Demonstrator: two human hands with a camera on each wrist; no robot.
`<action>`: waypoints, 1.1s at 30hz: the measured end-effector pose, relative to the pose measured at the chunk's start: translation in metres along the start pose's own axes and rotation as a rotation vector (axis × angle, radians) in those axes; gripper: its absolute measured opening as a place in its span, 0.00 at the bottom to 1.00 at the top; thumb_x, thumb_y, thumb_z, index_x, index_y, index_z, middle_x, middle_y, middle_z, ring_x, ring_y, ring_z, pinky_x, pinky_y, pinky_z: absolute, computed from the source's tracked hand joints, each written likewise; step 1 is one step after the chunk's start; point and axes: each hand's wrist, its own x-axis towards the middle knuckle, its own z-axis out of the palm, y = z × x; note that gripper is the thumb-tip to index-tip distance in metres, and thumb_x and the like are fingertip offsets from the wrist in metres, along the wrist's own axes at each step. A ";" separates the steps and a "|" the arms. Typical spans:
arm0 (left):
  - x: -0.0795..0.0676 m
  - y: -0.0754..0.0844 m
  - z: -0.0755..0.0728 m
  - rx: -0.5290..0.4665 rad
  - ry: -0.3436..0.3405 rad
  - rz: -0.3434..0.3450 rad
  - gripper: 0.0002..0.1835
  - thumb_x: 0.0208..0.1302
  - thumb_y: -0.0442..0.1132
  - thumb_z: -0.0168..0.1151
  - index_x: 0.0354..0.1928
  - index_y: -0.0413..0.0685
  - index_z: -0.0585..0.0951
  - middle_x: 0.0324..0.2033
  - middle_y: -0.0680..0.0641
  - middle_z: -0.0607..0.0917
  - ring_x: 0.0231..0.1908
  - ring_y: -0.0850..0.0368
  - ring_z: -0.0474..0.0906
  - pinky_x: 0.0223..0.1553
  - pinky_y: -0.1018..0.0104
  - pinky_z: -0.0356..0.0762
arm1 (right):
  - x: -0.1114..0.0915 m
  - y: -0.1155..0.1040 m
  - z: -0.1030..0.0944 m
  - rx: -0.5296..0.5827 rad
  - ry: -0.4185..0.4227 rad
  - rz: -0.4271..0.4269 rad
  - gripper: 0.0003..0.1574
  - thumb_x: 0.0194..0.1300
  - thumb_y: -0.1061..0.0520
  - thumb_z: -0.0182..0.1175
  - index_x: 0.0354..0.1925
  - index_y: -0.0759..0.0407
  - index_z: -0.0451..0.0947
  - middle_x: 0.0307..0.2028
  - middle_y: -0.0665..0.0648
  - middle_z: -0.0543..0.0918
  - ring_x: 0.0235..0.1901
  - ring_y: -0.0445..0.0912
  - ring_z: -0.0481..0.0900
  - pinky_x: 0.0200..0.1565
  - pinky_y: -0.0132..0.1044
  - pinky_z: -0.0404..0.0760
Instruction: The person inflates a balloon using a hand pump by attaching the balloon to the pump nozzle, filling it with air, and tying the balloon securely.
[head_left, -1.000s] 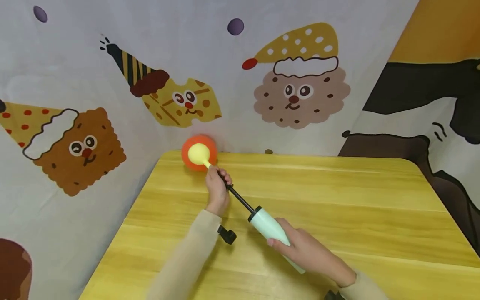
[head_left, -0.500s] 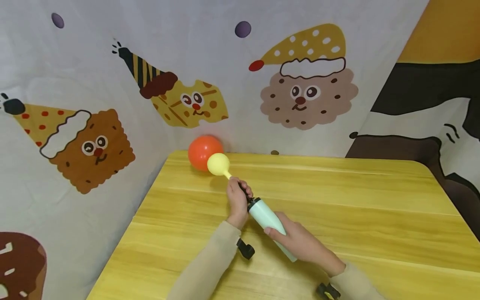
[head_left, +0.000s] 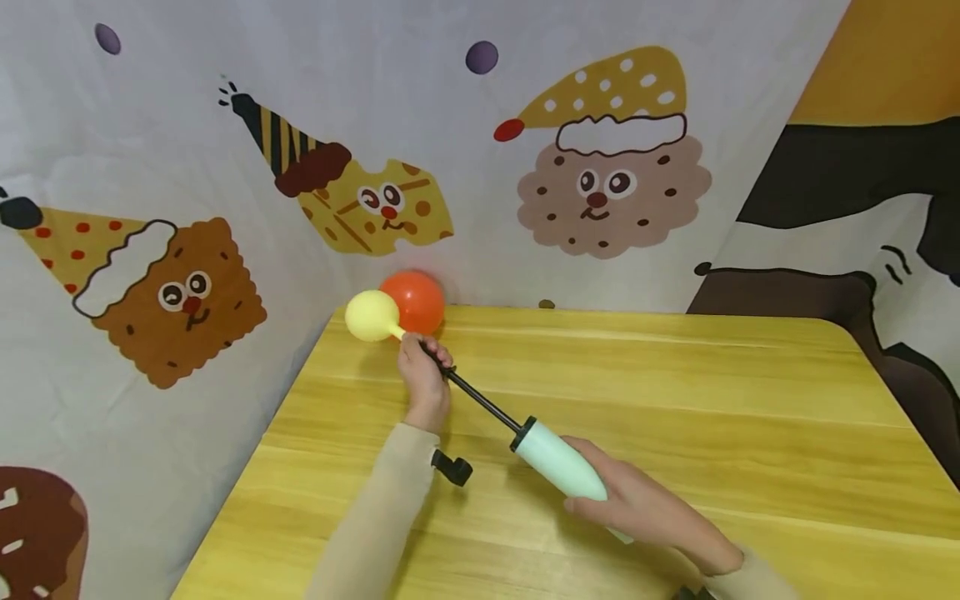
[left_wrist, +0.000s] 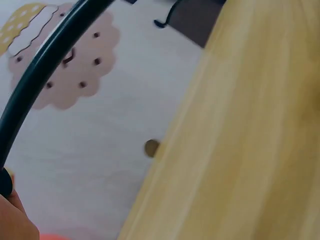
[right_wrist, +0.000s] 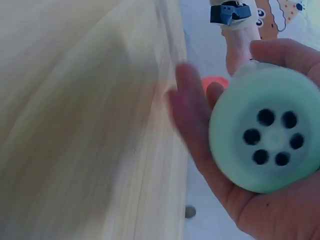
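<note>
We see the left hand (head_left: pixel 425 379) gripping the front end of a balloon pump (head_left: pixel 564 462), a yellow balloon (head_left: pixel 371 316) just beyond its fingers. Nearer us, rightward along the black rod (head_left: pixel 483 400), the right hand (head_left: pixel 633 500) wraps the mint-green barrel. Past the left hand, a red balloon (head_left: pixel 417 301) sits partly behind the yellow one, at the wooden table's (head_left: pixel 637 383) far edge.

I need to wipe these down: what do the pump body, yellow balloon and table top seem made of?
Pump body: probably hard plastic, satin; smooth, rigid-looking, evenly coloured.
Yellow balloon: likely latex, fairly matte; swollen round, narrowing at one end.
Table top: wood or printed laminate, slight sheen; streaky grain leaves it open.
</note>
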 end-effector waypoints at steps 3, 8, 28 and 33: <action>-0.011 -0.010 0.002 0.027 -0.032 -0.040 0.19 0.85 0.42 0.35 0.31 0.49 0.67 0.20 0.53 0.70 0.15 0.64 0.66 0.15 0.74 0.66 | 0.005 -0.001 0.006 0.021 0.000 -0.007 0.43 0.74 0.46 0.64 0.78 0.47 0.56 0.40 0.58 0.81 0.26 0.47 0.82 0.22 0.39 0.82; -0.036 -0.028 0.011 0.080 -0.104 -0.090 0.20 0.85 0.43 0.34 0.30 0.49 0.68 0.19 0.53 0.71 0.16 0.64 0.66 0.16 0.74 0.68 | 0.018 -0.004 0.017 0.000 0.079 0.084 0.45 0.69 0.46 0.68 0.76 0.52 0.60 0.35 0.57 0.81 0.18 0.46 0.80 0.18 0.39 0.81; -0.035 -0.034 0.020 0.083 -0.140 -0.113 0.20 0.84 0.44 0.36 0.29 0.48 0.68 0.21 0.53 0.70 0.17 0.63 0.66 0.18 0.74 0.67 | 0.011 -0.016 0.009 -0.082 0.135 0.117 0.47 0.68 0.40 0.69 0.77 0.48 0.59 0.31 0.56 0.80 0.17 0.43 0.76 0.15 0.38 0.77; -0.035 -0.036 0.018 0.069 -0.119 -0.161 0.20 0.83 0.41 0.35 0.28 0.47 0.68 0.19 0.52 0.70 0.16 0.62 0.66 0.17 0.73 0.67 | -0.009 -0.012 0.006 -0.091 0.115 0.135 0.46 0.69 0.39 0.67 0.76 0.48 0.59 0.33 0.56 0.80 0.17 0.42 0.76 0.16 0.37 0.77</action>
